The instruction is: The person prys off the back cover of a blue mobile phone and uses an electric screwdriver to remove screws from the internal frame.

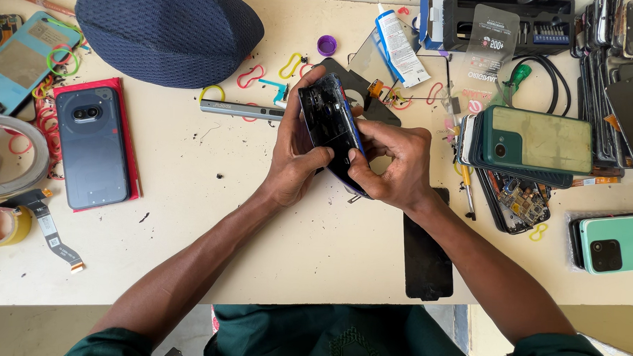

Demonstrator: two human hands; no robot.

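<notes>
A dark opened phone (pixel 330 129) is held tilted above the counter (pixel 259 225), lifted so its edge can be worked. The left hand (pixel 295 160) is clamped around its side; the right hand (pixel 394 163) has fingers (pixel 359 167) pinched on its lower edge. Beyond, a glue tube (pixel 398 47) and screwdriver-bit case (pixel 508 23) are kept within reach.
</notes>
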